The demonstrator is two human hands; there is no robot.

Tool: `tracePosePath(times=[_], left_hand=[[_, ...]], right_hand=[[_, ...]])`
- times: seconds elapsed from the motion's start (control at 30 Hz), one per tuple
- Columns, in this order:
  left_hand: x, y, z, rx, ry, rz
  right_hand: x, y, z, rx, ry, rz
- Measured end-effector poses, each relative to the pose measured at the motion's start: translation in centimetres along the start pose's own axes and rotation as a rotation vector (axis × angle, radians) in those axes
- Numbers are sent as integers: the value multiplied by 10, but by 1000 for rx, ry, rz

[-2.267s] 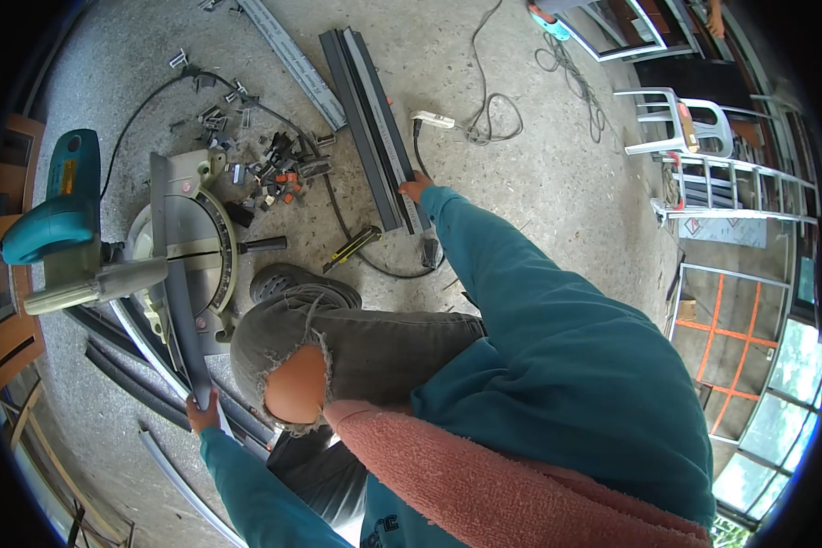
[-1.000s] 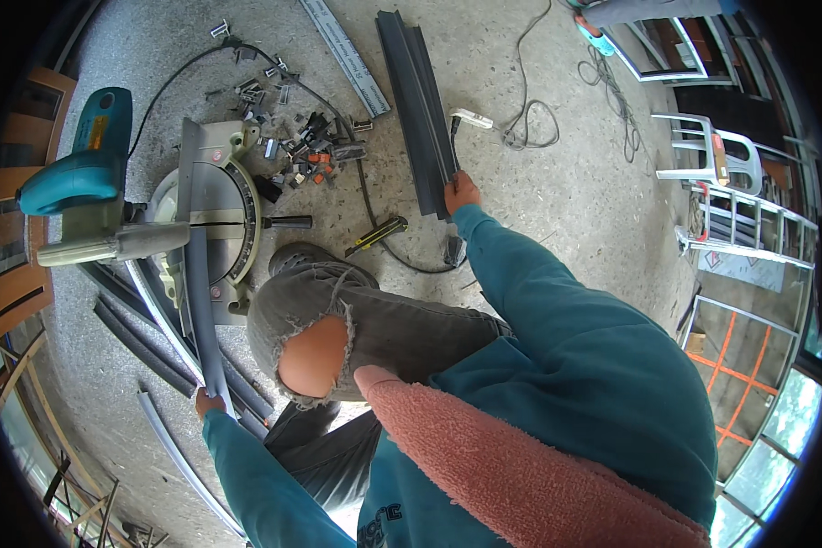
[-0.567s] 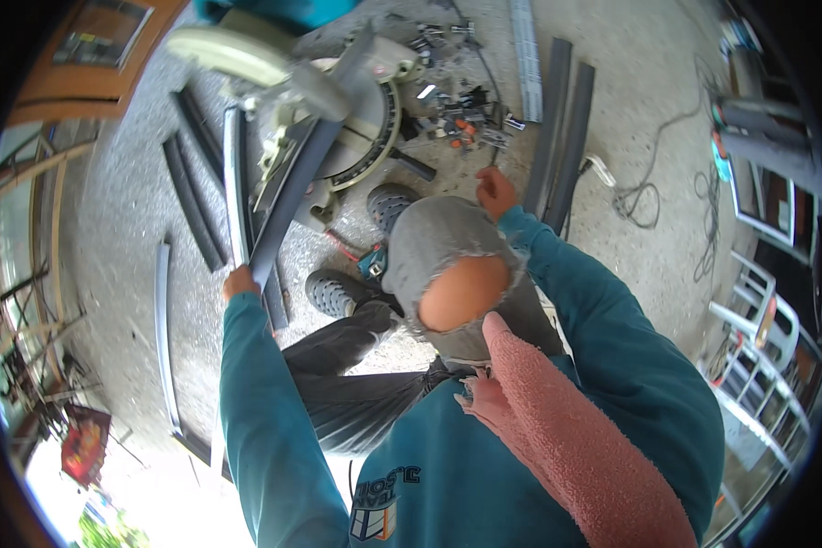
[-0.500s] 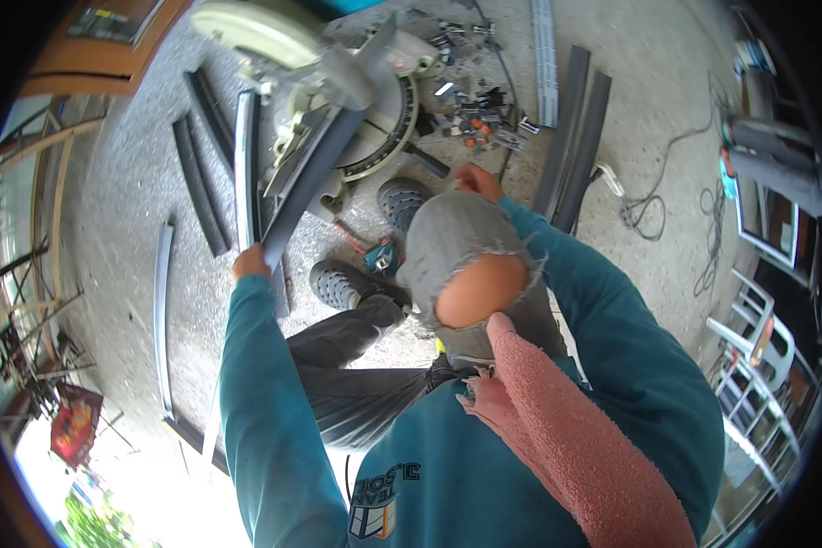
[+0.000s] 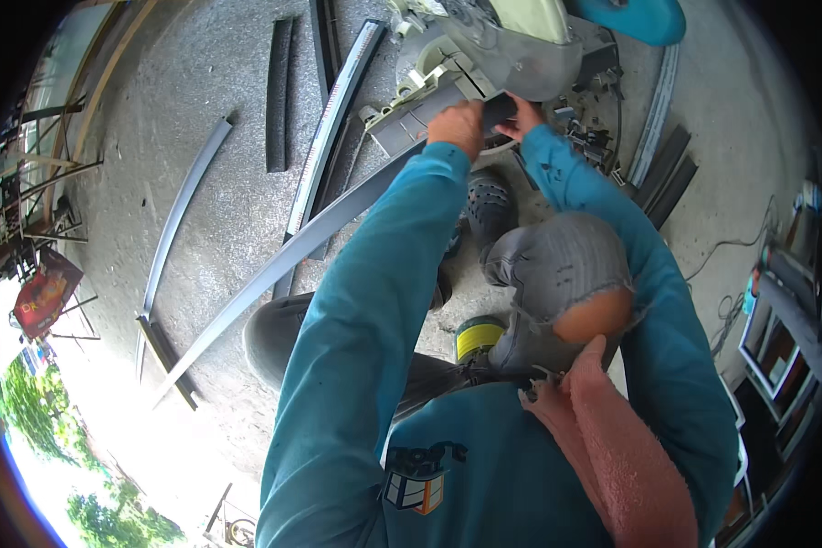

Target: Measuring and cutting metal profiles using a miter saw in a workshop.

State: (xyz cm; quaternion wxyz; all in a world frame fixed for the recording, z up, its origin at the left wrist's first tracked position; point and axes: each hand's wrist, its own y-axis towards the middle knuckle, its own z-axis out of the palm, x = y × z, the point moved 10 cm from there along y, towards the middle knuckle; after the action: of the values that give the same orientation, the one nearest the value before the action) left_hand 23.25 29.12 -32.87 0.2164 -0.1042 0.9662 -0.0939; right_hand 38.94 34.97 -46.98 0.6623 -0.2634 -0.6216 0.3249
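A long dark grey metal profile point(image 5: 329, 222) runs from the mitre saw point(image 5: 447, 89) down to the lower left. Close to its saw end, my left hand point(image 5: 457, 128) is closed over the profile. At that end my right hand point(image 5: 522, 119) grips it too, thumb and fingers around the tip. Both hands are just in front of the saw's fence, below the clear blade guard point(image 5: 530, 57). The blade itself cannot be made out.
More profiles lie on the concrete floor: a silvery one point(image 5: 183, 205), a dark one point(image 5: 279, 96) and a pale one point(image 5: 333, 123). Small offcuts point(image 5: 589, 137) lie right of the saw, near dark lengths point(image 5: 669, 178). A pink towel point(image 5: 626, 447) hangs over my front.
My left hand has moved from lower left up to the saw. My right hand has come from beside my knee onto the profile's end. The view has shifted, putting the saw farther right.
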Motion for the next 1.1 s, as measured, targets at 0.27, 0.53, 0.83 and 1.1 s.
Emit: tracePosePath(times=[0.27, 0.53, 0.83, 1.1], left_hand=[[121, -99, 10, 194, 192, 13], [142, -89, 27, 312, 86, -57], [12, -63, -20, -405, 43, 277], [81, -194, 225, 165, 373, 319]], right_hand=[[82, 67, -121, -370, -29, -148], [118, 58, -134, -327, -5, -121], [-23, -43, -16, 283, -659, -194], [-141, -101, -196, -229, -1102, -414]])
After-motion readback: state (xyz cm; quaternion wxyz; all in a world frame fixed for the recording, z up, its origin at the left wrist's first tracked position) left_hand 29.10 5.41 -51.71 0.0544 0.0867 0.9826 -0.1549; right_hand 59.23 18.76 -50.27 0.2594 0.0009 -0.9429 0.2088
